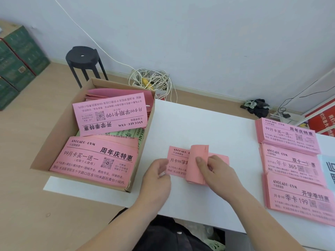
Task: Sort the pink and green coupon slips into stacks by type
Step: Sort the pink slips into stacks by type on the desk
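Note:
A small stack of pink coupon slips (178, 156) lies on the white table (208, 127) in front of me. Its right half is folded back into a curl (196, 163), which my right hand (215, 169) pinches with thumb and fingers. My left hand (158, 171) holds down the stack's left edge with its fingertips. A cardboard box (54, 142) on the left holds loose pink slips (96, 160) and some green slips (126, 134) beneath them. Three sorted pink stacks lie at the right: one at the back (288, 134), a middle one (291, 163) and a near one (299, 200).
A light blue sheet (328, 171) lies at the right edge beside the stacks. Past the table are a black stool (82, 57), a tangle of white cable (152, 80), green boxes (16, 57) and a red sign (320, 120).

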Tool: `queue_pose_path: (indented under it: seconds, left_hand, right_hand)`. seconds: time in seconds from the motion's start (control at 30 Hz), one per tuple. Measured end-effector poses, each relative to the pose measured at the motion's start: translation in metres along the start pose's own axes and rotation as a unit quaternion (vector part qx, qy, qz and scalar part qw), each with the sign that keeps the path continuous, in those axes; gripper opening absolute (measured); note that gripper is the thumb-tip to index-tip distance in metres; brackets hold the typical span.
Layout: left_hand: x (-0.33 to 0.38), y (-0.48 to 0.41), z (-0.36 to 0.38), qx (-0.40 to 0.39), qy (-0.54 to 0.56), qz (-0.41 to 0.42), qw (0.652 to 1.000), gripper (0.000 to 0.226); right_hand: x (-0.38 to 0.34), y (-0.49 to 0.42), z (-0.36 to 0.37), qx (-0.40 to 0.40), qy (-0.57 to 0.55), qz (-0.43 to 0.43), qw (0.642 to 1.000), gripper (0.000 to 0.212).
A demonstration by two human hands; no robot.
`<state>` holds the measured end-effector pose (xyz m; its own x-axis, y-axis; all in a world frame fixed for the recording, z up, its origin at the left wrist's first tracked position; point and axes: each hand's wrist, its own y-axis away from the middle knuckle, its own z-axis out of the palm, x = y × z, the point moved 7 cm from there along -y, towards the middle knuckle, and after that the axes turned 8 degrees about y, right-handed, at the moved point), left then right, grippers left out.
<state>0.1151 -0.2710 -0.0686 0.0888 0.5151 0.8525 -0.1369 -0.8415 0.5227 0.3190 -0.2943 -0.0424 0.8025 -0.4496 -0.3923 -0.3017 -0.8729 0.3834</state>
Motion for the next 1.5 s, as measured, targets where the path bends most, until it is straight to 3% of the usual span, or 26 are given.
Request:
queue_pose_path:
  seconds: [0.2, 0.27, 0.37, 0.43, 0.57, 0.73, 0.83, 0.87, 0.97, 1.07, 1.13, 1.2, 1.37, 1.5]
  left_hand:
    - [-0.005, -0.003, 0.012, -0.046, 0.105, -0.072, 0.991, 0.045]
    - [0.001, 0.005, 0.022, -0.076, 0.074, -0.028, 0.994, 0.04]
    - [0.016, 0.021, 0.038, -0.108, -0.088, 0.119, 0.983, 0.033]
    - [0.018, 0.017, 0.034, -0.069, -0.134, 0.16, 0.976, 0.031]
    - [0.015, -0.007, 0.0, 0.027, -0.012, 0.046, 0.999, 0.03]
    - [0.008, -0.015, -0.009, 0.009, -0.014, -0.018, 1.0, 0.041]
    - [0.005, -0.019, -0.008, 0.02, -0.004, -0.045, 0.999, 0.042]
    - [0.006, -0.02, -0.007, 0.021, -0.004, -0.058, 0.998, 0.045]
    - [0.011, -0.024, -0.004, 0.026, 0.0, -0.086, 0.996, 0.05]
    - [0.02, -0.031, 0.001, 0.011, -0.021, -0.102, 0.994, 0.043]
    - [0.027, -0.032, 0.01, -0.019, -0.05, -0.104, 0.993, 0.018]
    - [0.029, -0.031, 0.022, -0.048, -0.092, -0.085, 0.991, 0.012]
    - [0.037, -0.013, 0.043, -0.076, -0.165, 0.034, 0.983, 0.024]
    - [0.037, -0.009, 0.043, -0.105, -0.09, 0.009, 0.99, 0.051]
  right_hand:
    - [-0.002, 0.0, 0.002, 0.003, 0.015, -0.004, 1.0, 0.06]
    - [-0.001, 0.0, -0.001, 0.004, 0.006, -0.001, 1.0, 0.059]
    - [-0.003, 0.001, -0.006, 0.001, -0.004, 0.003, 1.0, 0.058]
    - [-0.005, 0.002, -0.006, -0.008, -0.002, -0.001, 1.0, 0.06]
    - [-0.009, 0.006, -0.004, -0.015, 0.0, -0.005, 1.0, 0.068]
    - [-0.012, 0.009, 0.002, -0.038, 0.019, -0.026, 0.999, 0.078]
    - [-0.004, 0.003, 0.009, -0.04, 0.061, -0.026, 0.997, 0.042]
    - [-0.003, 0.002, 0.011, -0.047, 0.085, -0.033, 0.995, 0.04]
    - [0.001, 0.0, 0.016, -0.053, 0.112, -0.033, 0.992, 0.056]
    - [0.004, -0.001, 0.017, -0.038, 0.11, -0.03, 0.993, 0.055]
    - [0.005, -0.003, 0.017, -0.03, 0.1, -0.029, 0.994, 0.049]
    - [0.006, -0.003, 0.016, -0.021, 0.086, -0.033, 0.996, 0.045]
    - [0.02, 0.0, 0.01, -0.004, -0.005, -0.031, 0.999, 0.042]
    - [0.039, 0.007, -0.005, 0.066, -0.19, -0.023, 0.979, 0.053]
